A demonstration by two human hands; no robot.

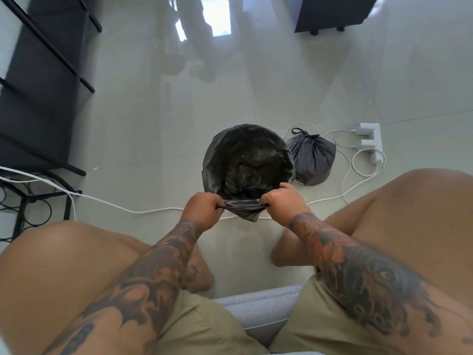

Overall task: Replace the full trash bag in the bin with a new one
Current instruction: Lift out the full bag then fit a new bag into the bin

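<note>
A round bin stands on the pale floor in front of me, lined with a new dark grey trash bag [245,160] whose mouth is spread over the rim. My left hand [203,210] and my right hand [282,201] both pinch the near edge of this bag, pulling the bunched plastic taut between them at the bin's near rim. The bin's own walls are hidden by the bag. The full trash bag [313,158], tied shut at the top, sits on the floor just right of the bin.
A white power strip [368,140] with plugs lies right of the tied bag, and white cables [110,204] run across the floor beside and in front of the bin. A black rack [41,80] stands at left, dark furniture [332,14] at top right. My knees flank my arms.
</note>
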